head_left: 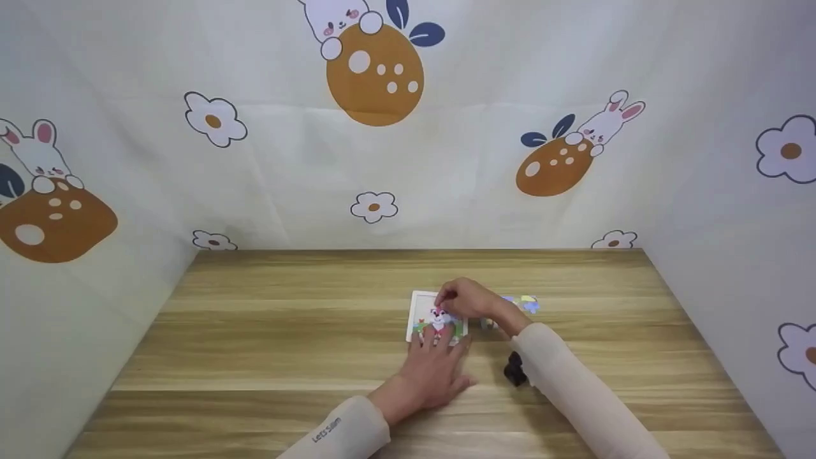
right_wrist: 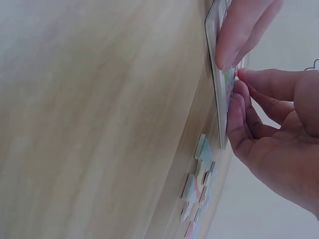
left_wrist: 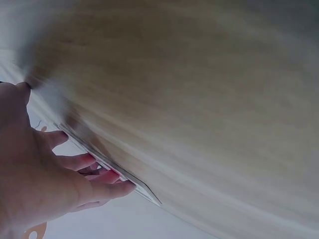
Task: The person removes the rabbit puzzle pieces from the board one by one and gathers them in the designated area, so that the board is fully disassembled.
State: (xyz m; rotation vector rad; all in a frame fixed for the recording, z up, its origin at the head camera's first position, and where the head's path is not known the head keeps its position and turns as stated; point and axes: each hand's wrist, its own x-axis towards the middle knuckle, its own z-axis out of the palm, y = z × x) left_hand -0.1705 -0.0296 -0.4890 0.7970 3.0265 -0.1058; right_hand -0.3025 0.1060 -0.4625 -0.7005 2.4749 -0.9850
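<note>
A small jigsaw puzzle in a white frame (head_left: 411, 312) lies on the table, its lower part filled with a pink-and-white cartoon animal picture (head_left: 438, 317). Spread fingers of my left hand (head_left: 431, 376) rest on the near part of the puzzle; the left wrist view shows that hand (left_wrist: 55, 174) along the frame's edge (left_wrist: 144, 191). Over the frame's right side, my right hand (head_left: 470, 298) pinches a small reddish puzzle piece (right_wrist: 238, 73) between thumb and fingers, low against the picture. Most of that piece is hidden by the fingers.
Loose puzzle pieces (right_wrist: 198, 179) lie to the right of the frame, partly behind the right wrist in the head view. A small black object (head_left: 515, 370) sits beside the right sleeve. Printed fabric (head_left: 280, 159) surrounds the wooden table (head_left: 268, 344).
</note>
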